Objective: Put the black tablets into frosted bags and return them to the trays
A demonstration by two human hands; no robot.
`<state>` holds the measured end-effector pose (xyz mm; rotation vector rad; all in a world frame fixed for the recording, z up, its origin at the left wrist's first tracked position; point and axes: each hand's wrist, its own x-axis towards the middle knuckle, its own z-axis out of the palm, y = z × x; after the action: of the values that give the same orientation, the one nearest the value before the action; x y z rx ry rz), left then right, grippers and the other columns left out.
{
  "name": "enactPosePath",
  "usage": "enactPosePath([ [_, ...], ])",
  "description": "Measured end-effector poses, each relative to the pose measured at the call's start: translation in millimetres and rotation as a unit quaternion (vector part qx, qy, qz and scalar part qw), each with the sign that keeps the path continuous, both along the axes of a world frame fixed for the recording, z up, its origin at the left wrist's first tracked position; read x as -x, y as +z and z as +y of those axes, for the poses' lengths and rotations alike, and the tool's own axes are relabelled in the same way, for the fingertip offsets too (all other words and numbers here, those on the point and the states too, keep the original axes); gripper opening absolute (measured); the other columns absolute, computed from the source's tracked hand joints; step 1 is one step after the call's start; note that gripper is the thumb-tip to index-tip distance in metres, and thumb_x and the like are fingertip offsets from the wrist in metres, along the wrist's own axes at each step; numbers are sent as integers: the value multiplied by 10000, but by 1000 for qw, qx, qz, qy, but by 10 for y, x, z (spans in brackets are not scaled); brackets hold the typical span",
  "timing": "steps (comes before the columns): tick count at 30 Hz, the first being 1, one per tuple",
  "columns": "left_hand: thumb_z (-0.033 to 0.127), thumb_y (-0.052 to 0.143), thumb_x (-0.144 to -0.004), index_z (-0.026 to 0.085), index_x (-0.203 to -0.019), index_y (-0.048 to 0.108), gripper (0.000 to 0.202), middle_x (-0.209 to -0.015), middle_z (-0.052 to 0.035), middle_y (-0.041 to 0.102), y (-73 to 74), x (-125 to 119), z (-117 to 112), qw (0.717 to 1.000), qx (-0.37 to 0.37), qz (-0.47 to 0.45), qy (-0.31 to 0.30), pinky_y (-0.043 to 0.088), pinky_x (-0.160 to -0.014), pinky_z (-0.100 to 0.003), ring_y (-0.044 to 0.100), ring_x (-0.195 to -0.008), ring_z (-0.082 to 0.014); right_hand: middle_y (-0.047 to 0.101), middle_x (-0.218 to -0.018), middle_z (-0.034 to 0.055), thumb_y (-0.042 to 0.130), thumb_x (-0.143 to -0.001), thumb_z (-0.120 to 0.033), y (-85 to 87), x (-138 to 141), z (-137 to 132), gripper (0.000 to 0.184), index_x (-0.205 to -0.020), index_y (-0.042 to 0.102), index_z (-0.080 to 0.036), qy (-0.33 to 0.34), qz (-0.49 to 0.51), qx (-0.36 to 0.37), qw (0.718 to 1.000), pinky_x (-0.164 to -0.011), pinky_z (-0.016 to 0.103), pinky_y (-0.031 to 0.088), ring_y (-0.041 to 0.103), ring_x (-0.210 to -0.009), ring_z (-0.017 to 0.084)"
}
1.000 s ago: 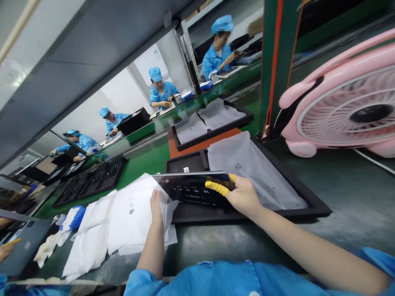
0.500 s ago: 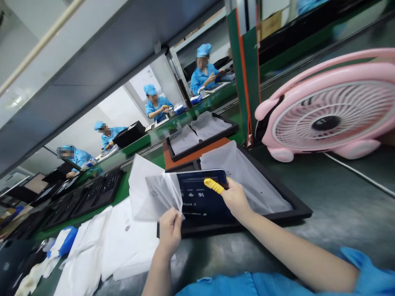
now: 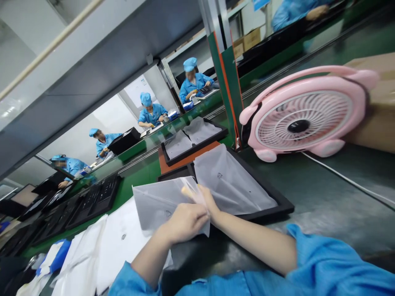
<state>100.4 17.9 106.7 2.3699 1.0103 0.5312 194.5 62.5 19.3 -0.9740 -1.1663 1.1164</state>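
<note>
A translucent white plastic bag (image 3: 154, 205) with a small printed mark is drawn over a flat tablet, whose screen no longer shows through clearly. My left hand (image 3: 188, 222) is closed on the bag's open edge, knuckles up. My right hand (image 3: 208, 199), with a yellow finger cover (image 3: 187, 191), reaches into the bag's mouth and grips the tablet's end; the bag partly veils its fingers. Just beyond, a black tray (image 3: 277, 205) holds another bagged flat item (image 3: 230, 181). A stack of white bags (image 3: 115, 242) lies to the left of my hands.
A pink fan (image 3: 302, 119) stands at the right, its white cable (image 3: 345, 179) trailing over the bench. Behind is a second black tray (image 3: 212, 142) with bagged items. Black trays (image 3: 95, 201) line the left. Co-workers in blue (image 3: 196, 84) sit across the green line.
The bag has slid over the tablet, covering its screen. My left hand has moved right with the bag's edge, up against my right hand, which has shifted left and is now inside the bag's mouth.
</note>
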Motion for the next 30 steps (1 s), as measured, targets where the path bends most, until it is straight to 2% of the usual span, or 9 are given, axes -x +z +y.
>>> enactPosePath([
  [3, 360, 530, -764, 200, -842, 644, 212, -845, -72, 649, 254, 274, 79, 986, -106, -51, 117, 433, -761, -281, 583, -822, -200, 591, -599, 4, 611, -607, -357, 169, -76, -1, 216, -667, 584, -152, 15, -6, 12, 1000, -542, 273, 444, 545, -598, 169],
  [5, 395, 682, -605, 191, -887, 644, 350, -931, -82, 644, 463, 495, 208, 961, -150, -48, 227, 427, -793, -298, 562, -914, -239, 600, -627, 1, 629, -609, -338, 343, -156, -13, 204, -683, 601, -150, 39, -21, -11, 999, -547, 258, 446, 554, -632, 166],
  [9, 420, 712, -517, 168, -602, 616, 283, -580, 5, 576, 599, 789, 349, 967, -18, 27, 254, 407, -564, -230, 527, -595, -161, 622, -665, 5, 661, -620, -379, 786, -372, 48, 258, -719, 618, -145, 97, -81, -82, 989, -573, 261, 466, 579, -662, 172],
  [12, 424, 634, -590, 154, -597, 606, 271, -544, 18, 549, 431, 863, 306, 949, -34, -66, 306, 373, -527, -213, 489, -552, -132, 652, -851, 44, 628, -682, -462, 1061, -547, 126, 397, -927, 619, -150, 111, -93, -209, 967, -733, 309, 488, 604, -809, 183],
  [15, 418, 623, -575, 151, -662, 622, 280, -596, 7, 590, 183, 925, 240, 892, -79, -192, 401, 400, -576, -229, 516, -598, -145, 565, -1148, 111, 667, -644, -514, 1112, -677, 201, 559, -1080, 579, -176, 73, -159, -385, 906, -932, 395, 406, 507, -1096, 226],
  [19, 420, 618, -572, 148, -722, 635, 311, -679, -20, 638, -149, 1012, 184, 837, -80, -291, 457, 429, -642, -250, 558, -668, -165, 500, -1268, 108, 704, -659, -395, 986, -822, 413, 249, -809, 683, -197, 99, -325, -490, 803, -1003, 439, 322, 387, -1225, 256],
  [22, 410, 615, -591, 151, -751, 641, 306, -734, -38, 660, -344, 1025, 157, 815, -81, -318, 477, 437, -684, -262, 582, -733, -182, 620, -1097, 44, 654, -713, -363, 1123, -966, 646, 193, -593, 672, -213, 110, -354, -462, 806, -954, 347, 362, 482, -1118, 193],
  [25, 413, 609, -619, 146, -790, 640, 319, -763, -49, 671, -458, 970, 148, 798, -79, -347, 487, 441, -711, -270, 596, -776, -194, 639, -1033, 18, 631, -684, -462, 1508, -1000, 800, 269, -607, 674, -207, 100, -349, -447, 817, -933, 304, 350, 496, -1078, 176],
  [30, 436, 608, -641, 144, -791, 635, 330, -740, -41, 666, -499, 792, 147, 793, -57, -374, 478, 448, -675, -260, 601, -757, -189, 617, -1081, 39, 725, -529, -493, 1986, -369, 648, 459, -889, 682, -213, 102, -359, -455, 809, -839, 279, 407, 530, -1019, 198],
])
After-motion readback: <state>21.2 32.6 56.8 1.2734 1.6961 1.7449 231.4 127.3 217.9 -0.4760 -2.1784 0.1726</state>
